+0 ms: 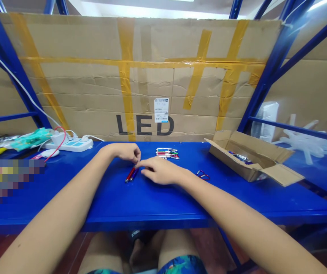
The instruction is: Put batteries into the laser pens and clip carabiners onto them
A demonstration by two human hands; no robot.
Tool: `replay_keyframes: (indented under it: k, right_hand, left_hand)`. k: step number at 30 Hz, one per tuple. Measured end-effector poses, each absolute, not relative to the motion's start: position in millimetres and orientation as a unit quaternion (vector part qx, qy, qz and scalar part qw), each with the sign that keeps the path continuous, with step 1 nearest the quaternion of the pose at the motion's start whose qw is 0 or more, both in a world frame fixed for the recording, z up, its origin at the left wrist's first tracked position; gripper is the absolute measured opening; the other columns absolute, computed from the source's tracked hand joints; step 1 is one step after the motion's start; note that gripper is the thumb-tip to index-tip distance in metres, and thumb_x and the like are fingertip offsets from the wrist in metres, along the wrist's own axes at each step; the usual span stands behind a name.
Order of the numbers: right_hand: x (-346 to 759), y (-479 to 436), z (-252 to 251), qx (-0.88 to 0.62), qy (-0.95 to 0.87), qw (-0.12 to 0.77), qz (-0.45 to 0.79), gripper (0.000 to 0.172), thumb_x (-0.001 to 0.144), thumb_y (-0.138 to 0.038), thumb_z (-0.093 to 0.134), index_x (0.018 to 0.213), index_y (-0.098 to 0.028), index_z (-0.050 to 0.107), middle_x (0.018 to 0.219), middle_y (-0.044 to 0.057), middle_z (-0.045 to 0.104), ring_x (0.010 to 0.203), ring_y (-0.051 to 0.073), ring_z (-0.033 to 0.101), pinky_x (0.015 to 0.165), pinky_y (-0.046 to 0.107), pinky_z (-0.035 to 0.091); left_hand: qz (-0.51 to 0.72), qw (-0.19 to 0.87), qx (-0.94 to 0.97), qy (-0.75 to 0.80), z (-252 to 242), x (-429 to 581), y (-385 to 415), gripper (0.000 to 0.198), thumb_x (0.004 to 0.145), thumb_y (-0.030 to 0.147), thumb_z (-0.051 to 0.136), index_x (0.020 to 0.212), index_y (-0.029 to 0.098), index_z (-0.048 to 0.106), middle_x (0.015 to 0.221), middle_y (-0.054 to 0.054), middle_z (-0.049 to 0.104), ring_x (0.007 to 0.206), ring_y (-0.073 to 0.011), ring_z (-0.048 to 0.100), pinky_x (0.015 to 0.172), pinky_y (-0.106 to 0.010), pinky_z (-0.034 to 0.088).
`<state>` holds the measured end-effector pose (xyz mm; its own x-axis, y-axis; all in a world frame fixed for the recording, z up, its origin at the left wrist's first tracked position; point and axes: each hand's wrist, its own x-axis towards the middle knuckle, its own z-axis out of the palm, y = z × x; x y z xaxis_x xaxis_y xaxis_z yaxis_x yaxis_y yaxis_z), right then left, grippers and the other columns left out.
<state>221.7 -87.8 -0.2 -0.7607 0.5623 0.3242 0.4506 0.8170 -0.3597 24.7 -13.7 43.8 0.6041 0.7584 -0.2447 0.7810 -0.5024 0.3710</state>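
Two slim metal items, one red [129, 174] and one dark blue or purple [134, 174], lie side by side on the blue table [152, 205]. My left hand [128, 153] is just above their far ends, its fingers curled together; whatever they may hold is hidden. On the right, my right hand [159, 170] reaches its index finger to the far ends of the same items, with the thumb apart and nothing visible in its grasp. Behind my right hand lies a row of several coloured pens [167, 153].
An open cardboard box [232, 164] with pens inside stands at the right. Near my right forearm are red and blue carabiners [203, 175]. A white power strip [76, 144], cables and a green packet [31, 139] lie at the left. Cardboard closes off the back.
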Motion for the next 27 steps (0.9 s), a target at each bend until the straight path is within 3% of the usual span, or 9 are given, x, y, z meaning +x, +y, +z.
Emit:
replay_keyframes:
  k: [3,8,12,21,27]
  right_hand:
    - [213.2,-88.8,-6.5,-0.262,-0.939,0.194,0.112,0.028,0.096,-0.025,0.048,0.116,-0.021,0.068,0.115,0.008,0.07,0.103,0.02,0.063,0.088,0.031,0.044]
    - [212.4,-90.2,-7.0,-0.302,-0.937,0.167,0.061,0.027,0.098,-0.035,0.045,0.098,-0.017,0.066,0.094,0.008,0.071,0.084,0.02,0.064,0.073,0.029,0.043]
    - [208.0,-95.7,-7.3,-0.352,-0.92,0.17,0.022,0.022,0.097,-0.033,0.047,0.107,-0.018,0.06,0.093,0.008,0.069,0.08,0.02,0.063,0.067,0.027,0.04]
    - [202.7,-98.8,-7.1,-0.382,-0.914,0.134,-0.012,0.037,0.098,-0.047,0.041,0.102,-0.02,0.066,0.091,0.009,0.07,0.079,0.022,0.064,0.063,0.029,0.04]
    - [205.7,-101.3,-6.6,-0.37,-0.913,0.172,0.001,0.023,0.094,-0.03,0.048,0.109,-0.02,0.061,0.097,0.009,0.07,0.082,0.022,0.064,0.065,0.03,0.041]
  left_hand:
    - [-0.023,0.229,0.869,0.439,41.0,28.1,-13.6,0.011,0.059,0.024,0.064,0.065,0.02,0.073,0.066,0.001,0.069,0.065,-0.0146,0.057,0.06,-0.021,0.039]
    - [-0.004,0.237,0.869,0.434,38.8,33.8,-15.2,0.013,0.06,0.022,0.061,0.065,0.02,0.073,0.066,0.001,0.069,0.065,-0.0145,0.056,0.06,-0.022,0.039]
    - [0.009,0.249,0.864,0.437,36.4,37.8,-15.7,0.019,0.057,0.016,0.058,0.066,0.02,0.074,0.066,0.001,0.069,0.065,-0.0151,0.057,0.059,-0.022,0.039]
    - [0.031,0.249,0.866,0.432,34.8,43.5,-17.2,0.014,0.06,0.018,0.06,0.065,0.019,0.073,0.066,0.001,0.07,0.064,-0.0146,0.056,0.059,-0.023,0.039]
    - [0.014,0.243,0.863,0.442,32.8,43.8,-15.1,0.019,0.061,0.018,0.058,0.07,0.02,0.074,0.064,0.0,0.069,0.063,-0.0154,0.057,0.057,-0.024,0.039]
